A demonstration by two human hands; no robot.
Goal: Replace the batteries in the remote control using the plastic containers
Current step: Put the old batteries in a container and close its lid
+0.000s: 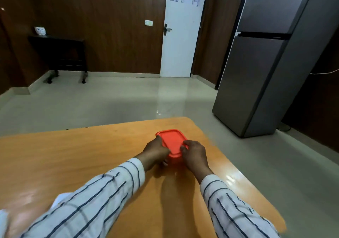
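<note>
Both hands grasp one small rectangular container with an orange-red plastic lid (172,142) on the glossy orange-brown wooden table (73,155): the left hand (156,150) clasps its left side, the right hand (194,154) curls fingertips over the lid's near right edge. Its long axis runs away from the person, between the hands, both equally near. With the lid on, its contents are hidden; no remote control shows, so opening it looks like the next step.

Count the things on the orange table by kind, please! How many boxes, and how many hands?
Red-lidded plastic container: 1
Hands: 2, the left hand and the right hand, both gripping the container
Total on the table: 3
No remote control or batteries are visible.
</note>
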